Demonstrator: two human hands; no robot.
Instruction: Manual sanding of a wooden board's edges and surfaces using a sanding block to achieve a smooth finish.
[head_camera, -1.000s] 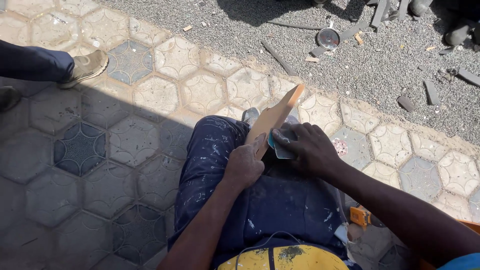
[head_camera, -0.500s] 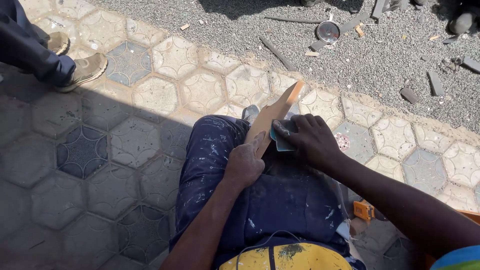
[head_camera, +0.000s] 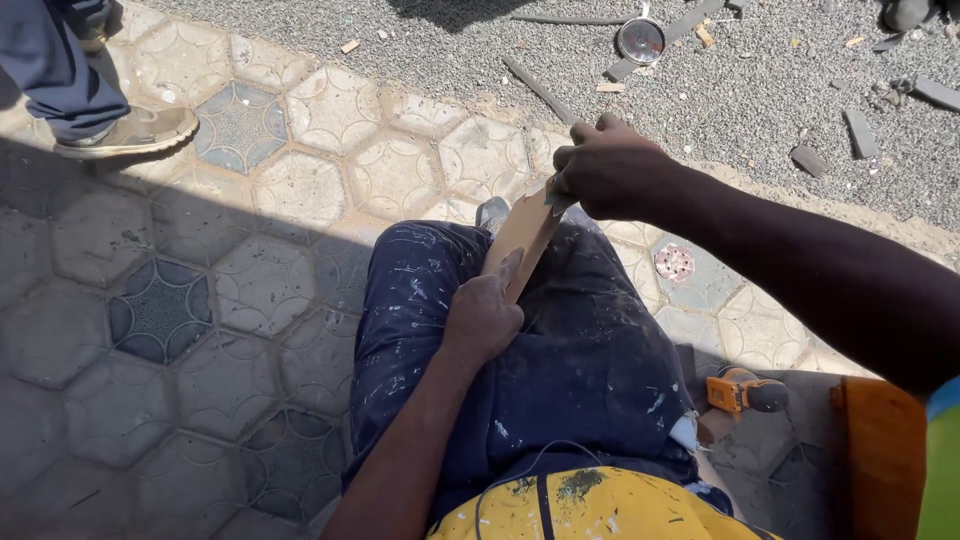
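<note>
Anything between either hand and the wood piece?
Nothing visible. The left hand grips the lower end of the wood piece directly; the right hand presses its upper end, with a bit of grey sheet showing under the fingers.

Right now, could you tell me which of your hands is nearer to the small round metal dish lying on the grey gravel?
Right. The right hand grips the far end of the tan wooden piece, just below the dish; the left hand rests lower on my lap.
</note>
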